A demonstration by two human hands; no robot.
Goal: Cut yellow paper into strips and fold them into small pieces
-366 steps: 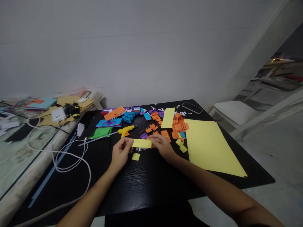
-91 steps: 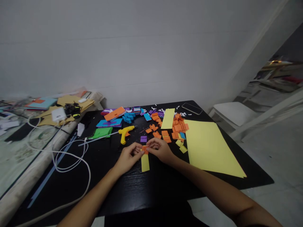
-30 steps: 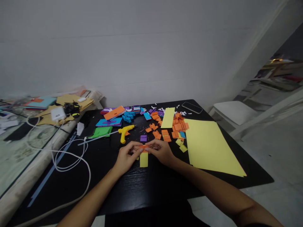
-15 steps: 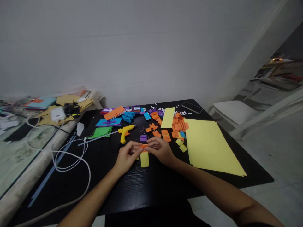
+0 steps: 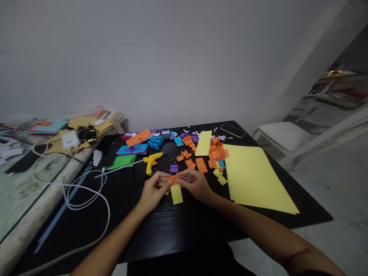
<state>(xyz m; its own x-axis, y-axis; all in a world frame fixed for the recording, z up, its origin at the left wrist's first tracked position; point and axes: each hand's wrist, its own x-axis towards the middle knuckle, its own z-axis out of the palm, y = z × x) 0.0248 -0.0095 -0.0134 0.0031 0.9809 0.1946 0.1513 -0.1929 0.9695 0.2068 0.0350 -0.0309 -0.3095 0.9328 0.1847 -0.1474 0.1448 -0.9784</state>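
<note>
My left hand (image 5: 155, 190) and my right hand (image 5: 196, 184) pinch the two sides of a small orange paper piece (image 5: 174, 179), with fingertips closed on it. Below it a yellow paper strip (image 5: 177, 194) hangs toward me, slightly tilted; whether it is joined to the orange piece I cannot tell. A bit of yellow paper shows under my left fingers. Just beyond my hands lies a purple folded paper piece (image 5: 174, 168). A yellow glue gun (image 5: 151, 161) with a glue stick in its back rests to the left of it.
Orange paper pieces (image 5: 218, 151), a long yellow strip (image 5: 204, 143) and large yellow sheets (image 5: 257, 178) lie to the right. Green paper (image 5: 123, 161) and blue paper (image 5: 132, 149) sit at the back left. A phone (image 5: 233, 130) lies far right; a white cable (image 5: 107, 207) loops at left.
The lower end of the yellow strip has swung slightly to the right and toward me. Both hands keep their pinch on the orange piece, almost in place.
</note>
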